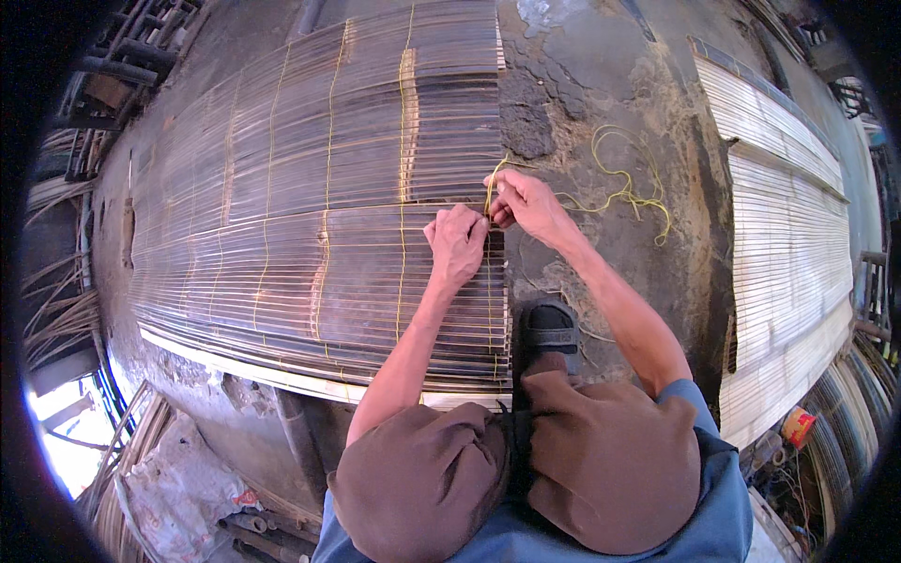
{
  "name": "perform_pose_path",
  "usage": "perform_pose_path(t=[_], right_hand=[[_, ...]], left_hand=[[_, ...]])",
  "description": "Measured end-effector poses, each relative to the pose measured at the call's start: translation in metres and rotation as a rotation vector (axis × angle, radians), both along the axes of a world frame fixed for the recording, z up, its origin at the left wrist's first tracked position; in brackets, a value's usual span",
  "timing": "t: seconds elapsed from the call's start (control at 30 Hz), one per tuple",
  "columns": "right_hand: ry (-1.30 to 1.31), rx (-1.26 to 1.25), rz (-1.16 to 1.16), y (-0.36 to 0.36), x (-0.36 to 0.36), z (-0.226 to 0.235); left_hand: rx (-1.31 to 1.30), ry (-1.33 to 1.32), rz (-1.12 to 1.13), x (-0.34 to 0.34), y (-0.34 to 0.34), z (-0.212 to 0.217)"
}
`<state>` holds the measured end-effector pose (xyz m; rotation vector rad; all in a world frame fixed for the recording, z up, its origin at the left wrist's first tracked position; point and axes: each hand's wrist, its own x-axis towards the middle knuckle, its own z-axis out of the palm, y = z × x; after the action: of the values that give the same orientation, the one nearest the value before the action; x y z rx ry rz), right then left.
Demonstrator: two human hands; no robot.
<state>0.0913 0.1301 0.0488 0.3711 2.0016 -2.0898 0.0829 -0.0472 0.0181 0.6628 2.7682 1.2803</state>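
A wide screen of thin bamboo slats [361, 267], tied by rows of yellow cord, lies on the floor before me and to my left. My left hand [456, 246] is closed at its right edge, thumb and fingertips pinching at a slat end. Just right of it, my right hand [527, 208] is closed too, with thumb and index finger pinching a yellow cord [491, 185] that loops at the slat end. The cord's loose length [638, 200] trails in curls over the floor to the right. The fingers hide the exact spot where cord and slat meet.
A second, paler slat screen [788, 253] lies at the right. My sandalled foot [550, 328] stands beside the near screen's right edge. Bundles of strips [61, 272] are at the far left, a whitish sack [183, 479] and poles [267, 530] at lower left.
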Motion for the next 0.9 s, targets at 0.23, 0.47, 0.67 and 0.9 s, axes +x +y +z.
perform_pose_path(t=[0.23, 0.47, 0.67, 0.9], right_hand=[[0.252, 0.313, 0.207, -0.007, 0.001, -0.008], [0.275, 0.556, 0.108, -0.012, 0.006, 0.002], [0.182, 0.549, -0.124, -0.020, 0.039, -0.009], [0.081, 0.476, -0.372, -0.022, 0.052, -0.062]], left_hand=[[-0.018, 0.029, 0.005, 0.001, -0.003, 0.000], [-0.061, 0.040, -0.022, 0.003, 0.002, 0.009], [-0.137, 0.083, 0.023, 0.013, 0.000, 0.021], [-0.047, 0.366, 0.112, 0.014, 0.013, 0.014]])
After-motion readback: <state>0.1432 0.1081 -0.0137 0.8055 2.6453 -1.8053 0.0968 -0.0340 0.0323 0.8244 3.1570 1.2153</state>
